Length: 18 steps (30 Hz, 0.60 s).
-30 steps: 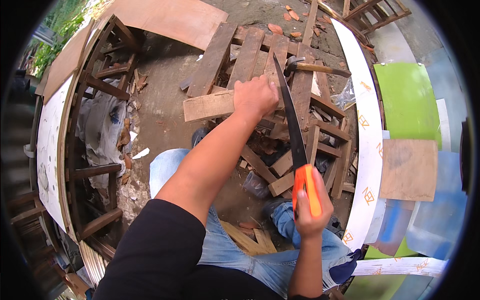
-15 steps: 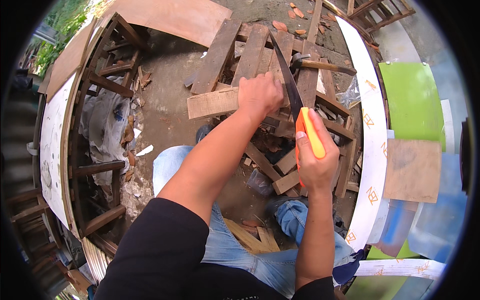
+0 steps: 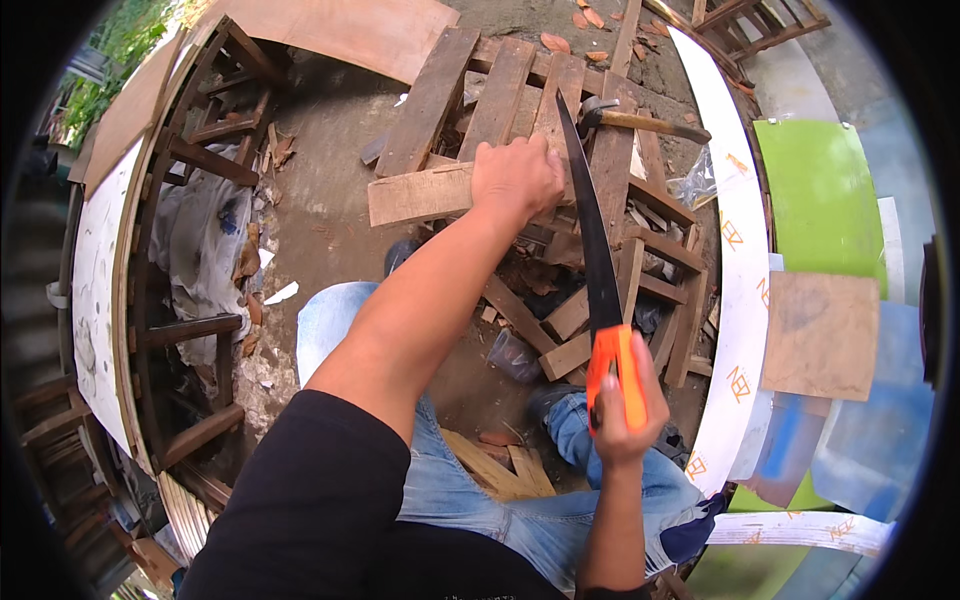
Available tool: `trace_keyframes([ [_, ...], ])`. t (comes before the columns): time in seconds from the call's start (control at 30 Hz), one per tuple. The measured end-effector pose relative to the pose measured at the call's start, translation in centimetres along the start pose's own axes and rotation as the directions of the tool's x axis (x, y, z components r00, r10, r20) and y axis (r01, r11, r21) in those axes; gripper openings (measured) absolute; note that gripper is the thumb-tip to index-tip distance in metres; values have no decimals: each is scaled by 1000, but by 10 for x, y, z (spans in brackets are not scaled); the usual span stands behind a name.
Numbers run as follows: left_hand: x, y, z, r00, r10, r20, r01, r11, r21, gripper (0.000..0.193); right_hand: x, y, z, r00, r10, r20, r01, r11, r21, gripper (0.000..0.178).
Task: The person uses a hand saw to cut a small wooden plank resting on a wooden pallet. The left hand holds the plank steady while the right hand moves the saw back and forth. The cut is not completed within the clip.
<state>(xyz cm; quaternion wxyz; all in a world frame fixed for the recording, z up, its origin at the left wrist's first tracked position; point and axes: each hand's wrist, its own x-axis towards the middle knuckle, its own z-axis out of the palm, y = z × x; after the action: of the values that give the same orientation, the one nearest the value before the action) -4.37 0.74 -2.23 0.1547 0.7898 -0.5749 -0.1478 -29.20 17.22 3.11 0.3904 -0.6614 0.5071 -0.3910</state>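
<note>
- Board (image 3: 415,195): left end juts out at the pallet's (image 3: 430,105) near edge, room over the ground (image 3: 320,210) leftward.
- Clear cup (image 3: 513,357): nearer the person than the board; contents unclear.
- Saw (image 3: 598,262): rightward of the board's left end, roughly crosswise, tip pointing away.
- Left hand (image 3: 517,178) curls over the board; right hand (image 3: 638,418) grips the saw.

Saw handle (image 3: 625,368) — orange (blade (image 3: 593,225) black); board (image 3: 420,195) — brown.

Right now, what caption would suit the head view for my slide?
The left hand holds a wooden board while the right hand grips an orange-handled saw, a hammer lying nearby.
</note>
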Motion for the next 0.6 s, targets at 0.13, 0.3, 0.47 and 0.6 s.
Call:
trace_keyframes([
  [0.13,-2,3,-6,999,-21,-32,22,1000,16,43,81,13,36,999,20,46,-27,987,158,47],
  [0.3,3,5,-7,999,-52,-9,52,999,2,43,20,13,16,998,-64,-21,63,997,-38,49],
  [0.47,2,1,1,999,-35,-5,35,999,-1,43,-96,3,-36,994,111,-22,-111,994,-12,53],
  [0.6,2,0,2,999,-1,-38,1,1000,8,42,-65,-1,-30,971,238,-9,-237,970,60,53],
])
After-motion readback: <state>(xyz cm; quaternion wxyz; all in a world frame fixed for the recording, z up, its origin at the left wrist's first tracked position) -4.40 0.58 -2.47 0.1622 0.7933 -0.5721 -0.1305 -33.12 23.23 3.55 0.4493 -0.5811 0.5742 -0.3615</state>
